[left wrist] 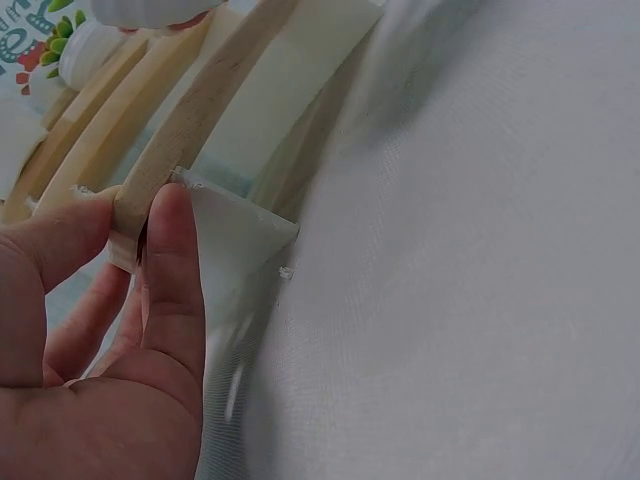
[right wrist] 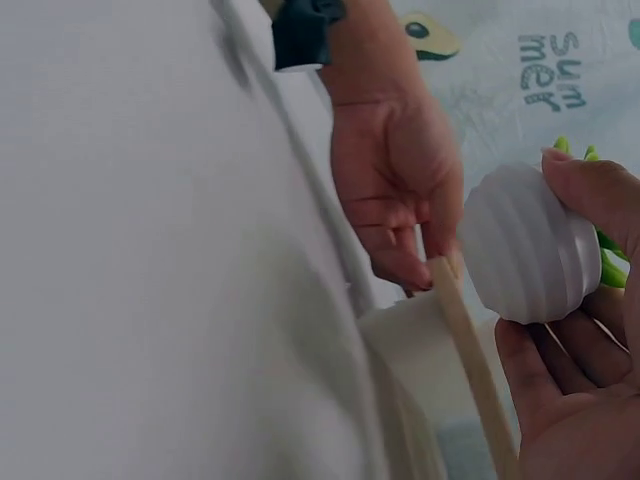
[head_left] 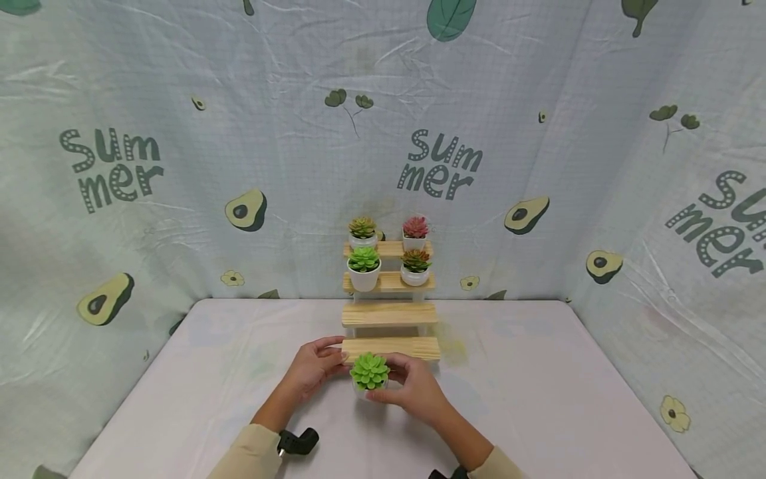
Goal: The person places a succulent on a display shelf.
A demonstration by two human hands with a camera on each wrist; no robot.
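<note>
A tiered wooden plant stand stands at the far middle of the table. My left hand pinches the left end of its lowest step between thumb and fingers. In front of that step my right hand holds a potted green succulent; its white ribbed pot shows between thumb and fingers in the right wrist view. The two upper steps carry a yellow-green succulent, a red succulent, a bright green succulent and a reddish-green succulent, all in white pots.
A pale cloth covers the table. Behind it hangs a printed curtain with avocados and lettering, close to the stand's back. A black device is strapped to each wrist, such as the left strap.
</note>
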